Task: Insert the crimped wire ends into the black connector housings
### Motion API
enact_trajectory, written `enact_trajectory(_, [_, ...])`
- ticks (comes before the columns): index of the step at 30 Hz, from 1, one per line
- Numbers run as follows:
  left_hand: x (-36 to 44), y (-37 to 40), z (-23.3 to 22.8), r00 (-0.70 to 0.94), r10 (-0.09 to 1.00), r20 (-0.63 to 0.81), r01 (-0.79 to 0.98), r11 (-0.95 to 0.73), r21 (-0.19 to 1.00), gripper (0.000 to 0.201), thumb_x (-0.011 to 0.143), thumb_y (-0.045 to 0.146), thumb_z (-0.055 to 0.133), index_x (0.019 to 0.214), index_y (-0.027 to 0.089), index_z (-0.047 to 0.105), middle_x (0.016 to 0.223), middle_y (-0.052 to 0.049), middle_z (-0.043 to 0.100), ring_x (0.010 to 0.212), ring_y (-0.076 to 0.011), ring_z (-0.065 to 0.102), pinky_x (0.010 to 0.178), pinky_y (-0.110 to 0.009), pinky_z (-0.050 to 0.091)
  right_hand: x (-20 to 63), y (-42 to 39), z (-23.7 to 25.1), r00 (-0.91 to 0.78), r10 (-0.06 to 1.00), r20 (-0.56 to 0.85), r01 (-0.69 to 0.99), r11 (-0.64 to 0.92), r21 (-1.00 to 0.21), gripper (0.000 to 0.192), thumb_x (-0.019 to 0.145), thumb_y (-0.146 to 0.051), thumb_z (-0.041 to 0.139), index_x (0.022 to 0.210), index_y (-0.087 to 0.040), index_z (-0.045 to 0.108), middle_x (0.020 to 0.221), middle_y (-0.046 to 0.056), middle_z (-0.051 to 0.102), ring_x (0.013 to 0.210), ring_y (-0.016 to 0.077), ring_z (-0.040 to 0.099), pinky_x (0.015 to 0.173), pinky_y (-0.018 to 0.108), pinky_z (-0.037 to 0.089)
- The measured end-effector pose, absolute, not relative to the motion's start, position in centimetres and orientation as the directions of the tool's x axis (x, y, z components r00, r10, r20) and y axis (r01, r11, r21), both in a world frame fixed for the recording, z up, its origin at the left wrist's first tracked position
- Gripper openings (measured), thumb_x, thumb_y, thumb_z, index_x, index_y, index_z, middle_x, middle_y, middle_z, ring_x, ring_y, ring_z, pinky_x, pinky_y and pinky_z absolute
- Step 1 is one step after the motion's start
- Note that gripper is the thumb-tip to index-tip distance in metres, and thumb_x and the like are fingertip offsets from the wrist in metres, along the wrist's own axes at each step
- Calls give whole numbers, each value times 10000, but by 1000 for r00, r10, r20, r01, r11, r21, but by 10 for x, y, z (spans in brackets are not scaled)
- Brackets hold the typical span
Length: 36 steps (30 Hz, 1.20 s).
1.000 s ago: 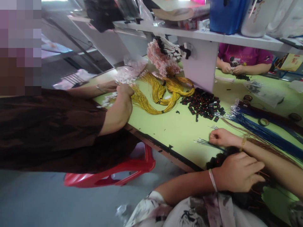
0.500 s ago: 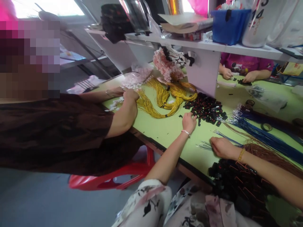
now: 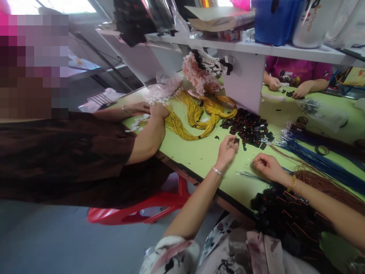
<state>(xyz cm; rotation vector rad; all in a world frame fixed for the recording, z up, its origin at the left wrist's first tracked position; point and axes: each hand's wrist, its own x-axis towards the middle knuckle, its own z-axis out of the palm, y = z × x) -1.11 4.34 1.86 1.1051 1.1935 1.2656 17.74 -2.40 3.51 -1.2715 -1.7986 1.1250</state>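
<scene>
1. The left hand is pinching a small black clip, light and rigid, beside the pile mid-counter.
2. The right hand is gripping thin, floppy wires near the counter's front edge.

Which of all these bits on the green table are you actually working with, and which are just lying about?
In use:
- left hand pinching a small black plug
- heap of black plugs beside it
- right hand on thin blue wires

Lying about:
- yellow wires
- pink bundle
- tape rolls
- blue box on the shelf
</scene>
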Motion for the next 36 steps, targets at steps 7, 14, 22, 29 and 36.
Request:
enact_trajectory(7, [1,-10,23,364,881,-302,-442,449,777,303,699,157,706,985,151,607,900,-37,598,752,-93,588,725,-232,474,176,-28,42,-278,961,14,393,126,-911,121,767,-267,526,693,-172,538,571,-44,469,508,82,373,482,203,294])
enact_trajectory(14, [6,-17,21,444,846,-294,-507,508,696,325,689,142,734,991,133,612,844,-35,630,744,-93,602,699,-205,466,178,-28,40,-214,976,34,521,144,-841,152,740,-266,507,617,-176,508,519,-45,465,489,81,371,481,202,281])
enact_trajectory(22, [6,-18,22,443,841,-310,-500,519,694,331,685,136,743,990,136,614,849,-29,627,743,-90,605,736,-228,483,179,-28,39,-246,968,50,563,184,-806,127,714,-237,504,604,-176,496,509,-50,461,485,77,367,484,197,285])
enact_trajectory(29, [3,-17,22,441,840,-315,-469,515,717,355,653,149,769,978,147,628,859,-23,626,739,-86,601,737,-230,491,180,-28,38,-251,967,39,570,181,-802,116,704,-235,500,606,-174,512,518,-45,473,489,81,373,482,198,288])
enact_trajectory(36, [5,-20,18,386,878,-282,-389,432,814,367,589,164,798,911,136,625,767,-2,611,668,-80,571,686,-244,497,178,-28,40,-308,950,56,566,230,-792,125,713,-219,510,597,-174,495,513,-50,448,492,76,345,485,196,270])
